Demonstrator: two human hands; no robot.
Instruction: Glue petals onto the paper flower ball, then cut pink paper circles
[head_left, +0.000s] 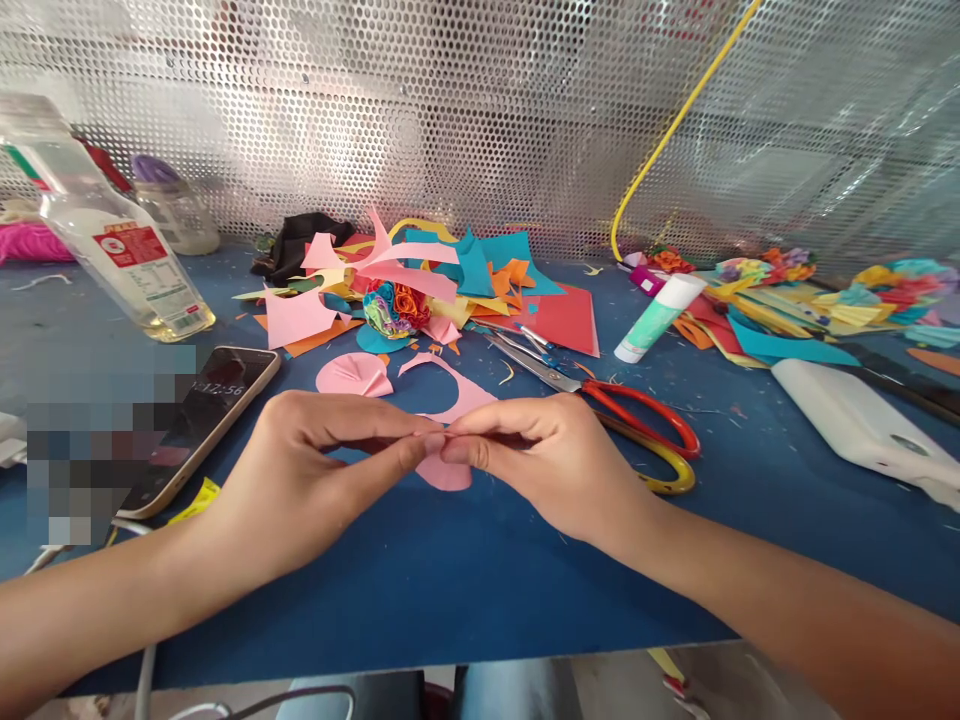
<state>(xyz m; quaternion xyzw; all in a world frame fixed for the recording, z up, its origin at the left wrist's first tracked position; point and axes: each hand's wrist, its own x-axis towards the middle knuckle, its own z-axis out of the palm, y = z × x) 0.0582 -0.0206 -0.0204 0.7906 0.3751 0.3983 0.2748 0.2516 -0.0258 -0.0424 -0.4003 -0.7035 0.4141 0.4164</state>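
My left hand (330,480) and my right hand (540,465) meet above the blue table, thumbs and fingers pinched together on a pink paper piece (445,474). Its lower rounded part hangs below my fingertips; the upper edge is mostly hidden by them. Just beyond lies a pink paper scrap (469,392) with a round cut-out. A pleated pink paper circle (352,375) rests behind my left hand. Red-and-yellow-handled scissors (630,410) lie behind my right hand, blades pointing away to the left.
A phone (210,420) and a clear bottle (124,230) are at left. Coloured paper scraps (480,265) and a multicoloured paper flower ball (395,305) lie at the back. To the right are a glue stick (660,318), a white device (862,420) and more paper flowers (900,290).
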